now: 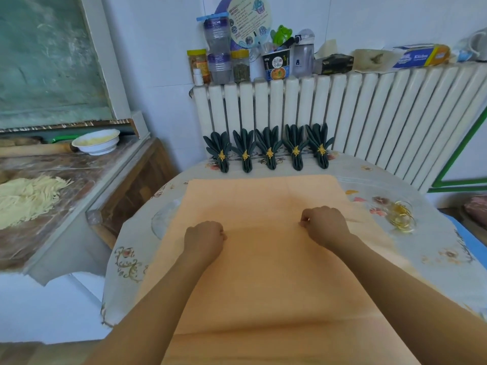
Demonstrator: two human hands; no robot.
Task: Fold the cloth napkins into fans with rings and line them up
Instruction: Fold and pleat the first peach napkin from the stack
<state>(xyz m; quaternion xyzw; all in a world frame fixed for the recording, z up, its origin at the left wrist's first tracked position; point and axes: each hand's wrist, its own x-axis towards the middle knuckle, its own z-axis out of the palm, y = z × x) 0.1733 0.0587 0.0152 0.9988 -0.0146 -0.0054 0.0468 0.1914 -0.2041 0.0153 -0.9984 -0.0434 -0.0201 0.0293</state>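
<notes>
A large orange cloth napkin [266,201] lies spread over the round table. Its near edge is folded forward, and the fold's edge runs between my hands. My left hand [204,237] and my right hand [322,223] are both curled and pinch that folded edge, about a forearm's width apart. Behind the napkin, several dark green napkin fans [270,148] with gold rings stand in a row against the radiator. A glass dish of gold napkin rings [400,217] sits on the table to the right of my right hand.
The table wears a floral tablecloth [131,259]. A white radiator [369,114] behind it carries jars, bottles and boxes on top. To the left, a counter [79,185] holds cut noodles [29,196], a white bowl [96,142] and a rolling pin.
</notes>
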